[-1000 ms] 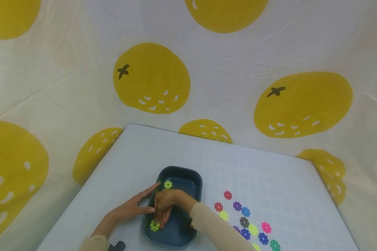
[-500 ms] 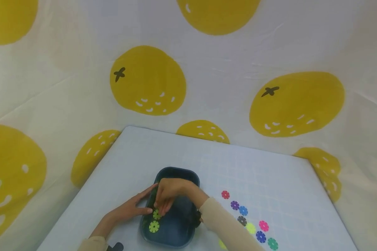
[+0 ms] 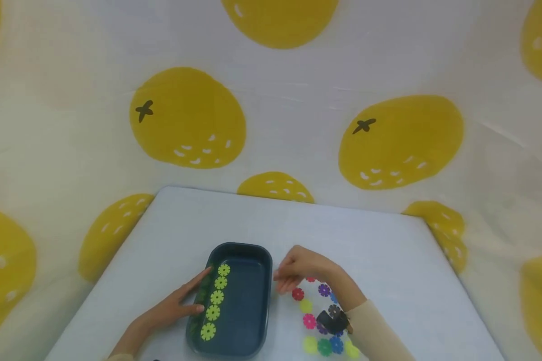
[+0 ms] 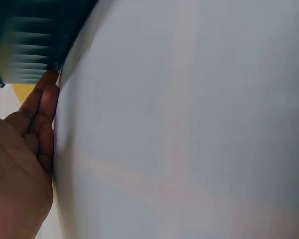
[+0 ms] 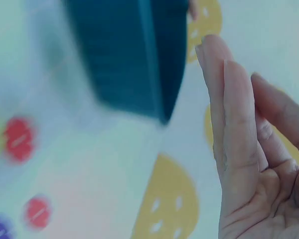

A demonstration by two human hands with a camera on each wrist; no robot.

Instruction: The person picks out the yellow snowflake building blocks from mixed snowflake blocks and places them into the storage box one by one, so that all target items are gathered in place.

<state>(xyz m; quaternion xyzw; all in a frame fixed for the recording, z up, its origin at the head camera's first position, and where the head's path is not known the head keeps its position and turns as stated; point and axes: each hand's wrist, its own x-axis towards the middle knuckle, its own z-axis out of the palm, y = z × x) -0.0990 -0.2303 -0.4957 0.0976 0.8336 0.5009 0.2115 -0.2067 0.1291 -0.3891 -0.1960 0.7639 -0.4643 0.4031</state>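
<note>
A dark blue-green tray [image 3: 244, 311] lies on the white table. Inside it, along its left side, several yellow-green slotted flower discs [image 3: 217, 297] form a straight column. My left hand [image 3: 169, 306] rests with spread fingers at the tray's left rim. In the left wrist view that hand [image 4: 20, 159] has fingertips against the tray's ribbed wall [image 4: 32, 50]. Just right of the tray, above the table, my right hand [image 3: 304, 265] is apart from it. The right wrist view shows this hand [image 5: 259, 149] with extended fingers and nothing between fingers and thumb.
Loose slotted discs in several colours lie on the table right of the tray, among them a pink disc [image 3: 309, 321], a green disc [image 3: 324, 347] and a red disc [image 3: 298, 294]. A black wrist device [image 3: 331, 321] hides some. Fruit-patterned cloth [image 3: 293, 125] hangs behind the table [image 3: 298, 225].
My right hand has left the tray and moved right, towards the loose discs. The full column of yellow-green discs now shows. My left hand stays at the rim; the head view has shifted right.
</note>
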